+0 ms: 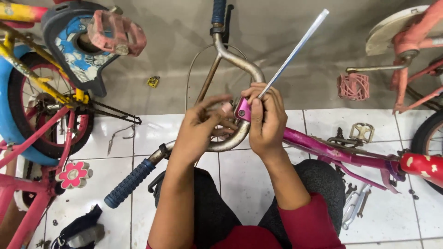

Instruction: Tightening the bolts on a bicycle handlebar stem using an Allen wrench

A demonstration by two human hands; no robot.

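Observation:
A small pink bicycle frame [323, 145] lies across my lap with its metal handlebar [230, 60] curving from a blue grip [129, 183] near my knee up to a second blue grip [218, 10] at the top. My right hand [265, 122] holds a long silver wrench [295, 48] set on the pink stem clamp [242, 109]. My left hand [200, 129] rests on the handlebar right beside the clamp, its fingers spread toward it.
A yellow and pink child's bike [41, 106] with a red pedal [115, 32] stands at the left. Another pink bike [410, 50] is at the right. Loose pedals [361, 132] and wrenches [355, 205] lie on the white tiles. A dark cloth [78, 228] lies bottom left.

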